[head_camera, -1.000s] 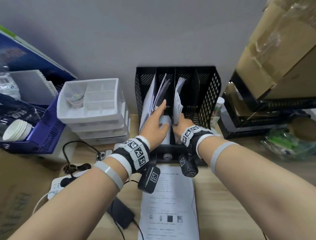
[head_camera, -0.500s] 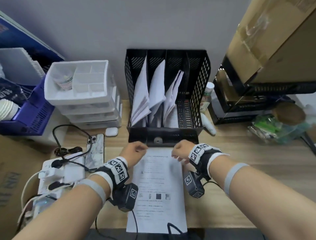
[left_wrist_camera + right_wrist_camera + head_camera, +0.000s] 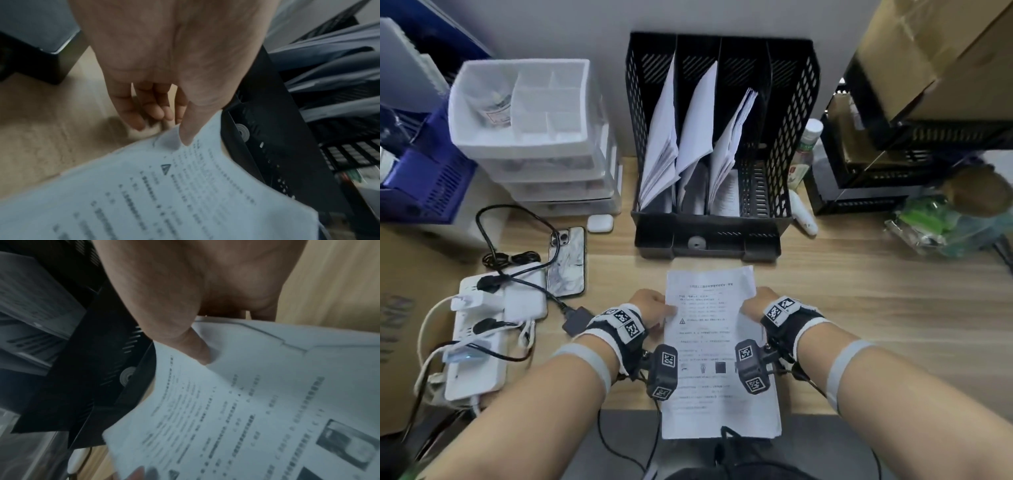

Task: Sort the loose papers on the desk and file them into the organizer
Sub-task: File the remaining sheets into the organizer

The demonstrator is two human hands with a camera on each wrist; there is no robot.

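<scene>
The black mesh organizer (image 3: 796,113) stands at the back of the desk, with white papers (image 3: 697,113) leaning in its three left slots; the right slot looks empty. A printed paper stack (image 3: 709,346) lies on the desk in front of it. My left hand (image 3: 654,306) holds the stack's left edge; in the left wrist view the thumb (image 3: 186,134) lies on the paper (image 3: 185,194) and the fingers curl at the edge. My right hand (image 3: 755,301) pinches the right edge, its thumb (image 3: 200,352) on the top sheet (image 3: 246,402) and its fingers hidden beneath.
Left of the paper lie a phone (image 3: 566,262), a power strip (image 3: 482,335) with cables and an earbud case (image 3: 600,223). White drawers (image 3: 527,113) and a blue basket (image 3: 424,185) stand at the back left. A bottle (image 3: 804,150), black racks (image 3: 893,164) and cardboard boxes (image 3: 928,51) are on the right.
Both hands have come back out of the organizer's slots to the printed stack on the desk and taken its side edges. The papers stay standing in the slots.
</scene>
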